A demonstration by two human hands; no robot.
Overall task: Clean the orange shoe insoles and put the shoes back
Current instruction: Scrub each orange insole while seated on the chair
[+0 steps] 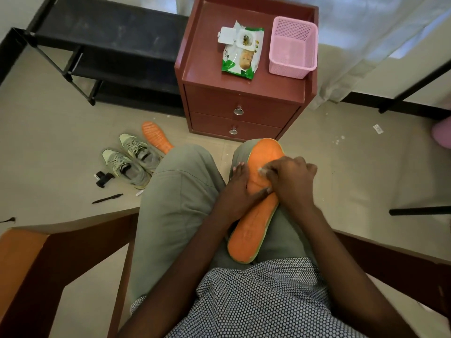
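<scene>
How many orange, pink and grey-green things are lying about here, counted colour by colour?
Orange: 2, the insole on the lap and the insole on the floor.
Pink: 1, the basket on the nightstand.
Grey-green: 2, the left shoe and the right shoe on the floor.
Total: 5

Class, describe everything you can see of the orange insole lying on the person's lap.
The orange insole looks like foam with a thin green edge. It lies lengthwise along the right thigh, smooth side up, toe end at the knee. The left hand holds its left edge; the right hand presses a small white wipe onto its forepart.
</scene>
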